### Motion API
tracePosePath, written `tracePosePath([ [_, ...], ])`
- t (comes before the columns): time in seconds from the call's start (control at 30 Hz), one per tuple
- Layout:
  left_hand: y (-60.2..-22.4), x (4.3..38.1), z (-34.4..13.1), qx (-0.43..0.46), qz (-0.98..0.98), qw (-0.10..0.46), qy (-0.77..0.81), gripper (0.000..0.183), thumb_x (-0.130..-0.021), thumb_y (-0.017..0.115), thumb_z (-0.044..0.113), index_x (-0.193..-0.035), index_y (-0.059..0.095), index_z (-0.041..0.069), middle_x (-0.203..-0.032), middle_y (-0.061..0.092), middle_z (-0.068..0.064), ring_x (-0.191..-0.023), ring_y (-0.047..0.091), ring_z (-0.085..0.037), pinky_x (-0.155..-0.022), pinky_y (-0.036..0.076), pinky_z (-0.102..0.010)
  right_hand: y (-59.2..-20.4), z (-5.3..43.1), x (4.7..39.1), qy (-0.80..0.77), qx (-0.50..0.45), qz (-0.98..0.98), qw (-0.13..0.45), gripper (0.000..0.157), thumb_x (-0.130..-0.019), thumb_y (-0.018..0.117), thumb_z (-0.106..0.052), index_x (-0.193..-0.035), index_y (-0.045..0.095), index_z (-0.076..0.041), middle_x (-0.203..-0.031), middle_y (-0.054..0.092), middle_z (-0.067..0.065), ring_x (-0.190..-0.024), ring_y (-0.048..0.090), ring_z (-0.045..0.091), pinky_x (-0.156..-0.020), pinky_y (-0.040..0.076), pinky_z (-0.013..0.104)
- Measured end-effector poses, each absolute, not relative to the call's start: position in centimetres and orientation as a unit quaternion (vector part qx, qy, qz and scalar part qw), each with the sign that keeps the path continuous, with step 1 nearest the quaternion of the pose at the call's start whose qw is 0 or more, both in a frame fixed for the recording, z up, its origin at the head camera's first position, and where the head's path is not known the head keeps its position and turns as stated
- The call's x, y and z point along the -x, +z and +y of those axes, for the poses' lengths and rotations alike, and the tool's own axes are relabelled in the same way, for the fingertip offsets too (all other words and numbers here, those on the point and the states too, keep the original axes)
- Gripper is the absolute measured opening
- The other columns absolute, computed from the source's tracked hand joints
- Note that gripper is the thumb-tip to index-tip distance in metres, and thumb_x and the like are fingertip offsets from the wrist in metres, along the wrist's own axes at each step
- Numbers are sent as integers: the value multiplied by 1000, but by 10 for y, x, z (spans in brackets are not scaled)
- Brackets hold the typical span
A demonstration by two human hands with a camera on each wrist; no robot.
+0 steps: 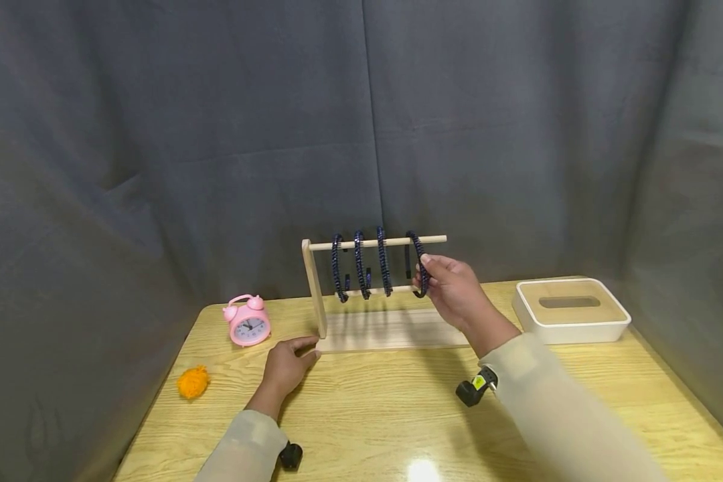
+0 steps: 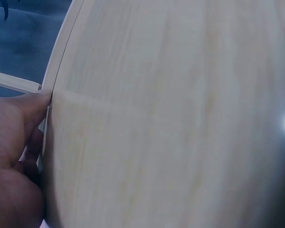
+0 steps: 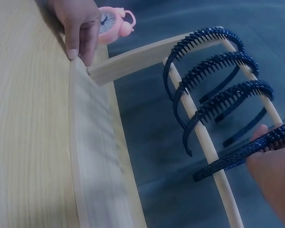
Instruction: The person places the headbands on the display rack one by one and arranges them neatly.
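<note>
A wooden headband rack [image 1: 391, 331] has one upright at its left and two horizontal rods. Three dark blue, sparkly toothed headbands hang over the rods: a left one [image 1: 336, 268], a middle one [image 1: 359, 264] and a right one [image 1: 382, 261]. Farther right, my right hand [image 1: 458, 291] pinches a fourth headband [image 3: 242, 152] between thumb and fingers. That headband loops around the upper rod, and its lower end lies across the lower rod in the right wrist view. My left hand [image 1: 286, 367] grips the base's left end near the upright, thumb at the front corner.
A pink alarm clock [image 1: 250, 325] stands left of the rack, behind an orange fluffy ball [image 1: 193, 382]. At the right sits a white tissue box [image 1: 578, 331] with a wooden lid. Grey curtains [image 1: 247, 134] hang behind and beside the wooden table [image 1: 361, 408].
</note>
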State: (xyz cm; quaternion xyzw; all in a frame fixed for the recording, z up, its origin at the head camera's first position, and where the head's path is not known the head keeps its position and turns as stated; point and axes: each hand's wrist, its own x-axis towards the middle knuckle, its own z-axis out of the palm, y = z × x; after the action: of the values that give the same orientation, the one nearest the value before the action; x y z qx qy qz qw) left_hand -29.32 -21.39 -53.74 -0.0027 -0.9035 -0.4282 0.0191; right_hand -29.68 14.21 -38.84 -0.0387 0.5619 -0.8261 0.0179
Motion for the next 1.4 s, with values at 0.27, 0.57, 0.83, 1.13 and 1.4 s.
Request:
tracePosePath([
  [0.27, -538, 294, -215, 1, -902, 20, -432, 32, -100, 81, 19, -132, 82, 20, -140, 76, -10, -143, 61, -40, -119, 51, -60, -389, 129, 304, -820, 34, 571, 24, 19, -115, 57, -17, -114, 64, 0, -101, 65, 2, -97, 65, 15, -93, 61, 26],
  [0.57, -539, 295, -214, 9, -901, 20, -434, 32, -100, 81, 19, -133, 81, 20, -137, 78, -8, -141, 63, -39, -118, 52, -59, -394, 125, 306, -812, 52, 581, 26, 18, -116, 55, -18, -115, 62, -1, -107, 64, 3, -100, 67, 16, -97, 57, 25],
  [0.83, -540, 295, -217, 5, -902, 18, -432, 33, -101, 80, 18, -133, 81, 19, -139, 76, -9, -142, 62, -39, -118, 52, -59, -398, 125, 309, -801, 58, 596, 22, 20, -117, 52, -16, -127, 60, -1, -113, 61, 5, -105, 65, 16, -105, 56, 31],
  [1.13, -540, 296, -218, 4, -900, 21, -436, 33, -100, 81, 18, -133, 81, 19, -138, 77, -8, -142, 63, -39, -118, 52, -59, -398, 133, 307, -695, 54, 717, 5, 43, -117, 54, -23, -151, 58, 2, -144, 65, 18, -131, 63, 28, -124, 46, 49],
  [1.4, -540, 296, -218, 3, -900, 22, -435, 33, -100, 81, 19, -133, 82, 20, -138, 77, -8, -143, 62, -38, -119, 51, -59, -404, 140, 302, -648, 66, 759, 3, 38, -116, 57, -23, -143, 64, 3, -144, 69, 21, -142, 58, 32, -128, 42, 56],
])
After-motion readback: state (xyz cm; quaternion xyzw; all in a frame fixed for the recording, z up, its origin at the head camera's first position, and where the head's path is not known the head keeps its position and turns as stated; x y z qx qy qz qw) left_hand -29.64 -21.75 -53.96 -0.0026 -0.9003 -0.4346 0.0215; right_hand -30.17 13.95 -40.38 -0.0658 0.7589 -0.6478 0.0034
